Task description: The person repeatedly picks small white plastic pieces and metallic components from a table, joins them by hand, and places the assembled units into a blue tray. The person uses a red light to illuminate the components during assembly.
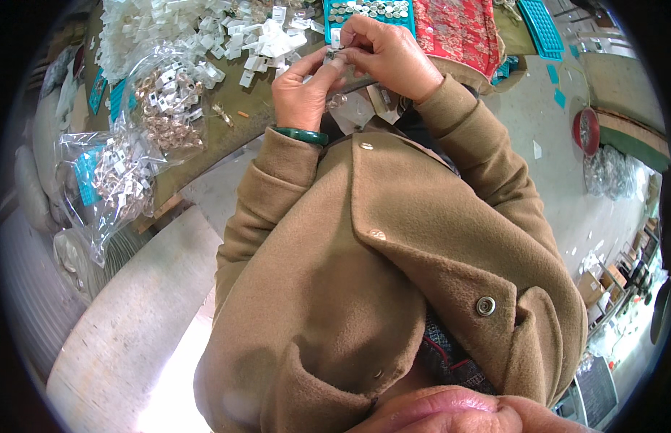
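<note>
At the table's near edge, my left hand [304,90] and my right hand [389,58] meet, fingertips pinched together. Between them is a small dark, silvery piece [331,54], largely covered by the fingers, so its kind does not show. A small white tag [336,38] stands up beside my right fingertips; whether it is joined to the piece I cannot tell. A green bangle [301,136] circles my left wrist. Just beyond the hands lies a blue tray [328,32] with rows of small round silvery pieces.
Loose white tags [267,43] are heaped on the table's left side. Nearer are clear plastic bags of tagged, gold-coloured small pieces [169,108] and white-tagged pieces [122,177]. Red patterned cloth [454,32] lies right of the tray. A red bowl [585,132] is farther right.
</note>
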Action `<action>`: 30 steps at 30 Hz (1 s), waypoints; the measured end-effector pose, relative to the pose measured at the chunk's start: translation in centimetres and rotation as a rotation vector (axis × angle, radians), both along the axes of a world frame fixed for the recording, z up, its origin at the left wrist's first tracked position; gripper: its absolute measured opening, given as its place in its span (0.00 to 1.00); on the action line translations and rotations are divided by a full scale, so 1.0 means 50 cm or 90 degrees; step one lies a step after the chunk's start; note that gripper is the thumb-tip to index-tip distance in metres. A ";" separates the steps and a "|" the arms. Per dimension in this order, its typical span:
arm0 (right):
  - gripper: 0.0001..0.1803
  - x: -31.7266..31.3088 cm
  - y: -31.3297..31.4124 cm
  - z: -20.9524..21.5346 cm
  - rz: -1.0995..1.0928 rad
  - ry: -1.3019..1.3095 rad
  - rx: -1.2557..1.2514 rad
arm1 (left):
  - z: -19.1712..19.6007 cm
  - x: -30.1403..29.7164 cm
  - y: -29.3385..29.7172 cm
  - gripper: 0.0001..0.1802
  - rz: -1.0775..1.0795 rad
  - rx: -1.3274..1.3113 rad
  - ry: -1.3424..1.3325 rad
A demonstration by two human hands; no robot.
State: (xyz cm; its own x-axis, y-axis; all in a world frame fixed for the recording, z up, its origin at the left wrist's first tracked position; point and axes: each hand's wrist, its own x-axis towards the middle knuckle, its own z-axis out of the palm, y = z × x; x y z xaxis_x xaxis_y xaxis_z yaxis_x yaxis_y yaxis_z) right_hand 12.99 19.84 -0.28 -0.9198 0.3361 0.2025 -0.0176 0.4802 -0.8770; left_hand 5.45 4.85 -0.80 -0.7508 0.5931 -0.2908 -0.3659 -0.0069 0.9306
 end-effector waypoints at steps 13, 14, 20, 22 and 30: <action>0.09 0.004 -0.011 -0.034 -0.060 0.053 -0.266 | -0.018 -0.017 -0.010 0.11 -0.015 0.036 -0.178; 0.09 0.006 -0.013 -0.036 -0.058 0.060 -0.246 | -0.018 -0.017 -0.009 0.12 -0.019 0.045 -0.177; 0.10 0.004 -0.014 -0.036 -0.067 0.098 -0.041 | -0.011 -0.010 -0.003 0.14 -0.027 0.074 -0.167; 0.10 0.005 -0.021 -0.030 -0.078 0.107 -0.025 | -0.008 -0.009 -0.002 0.14 -0.030 0.065 -0.167; 0.09 0.002 -0.040 -0.020 -0.130 0.171 0.204 | -0.011 -0.004 -0.002 0.15 -0.009 0.052 -0.170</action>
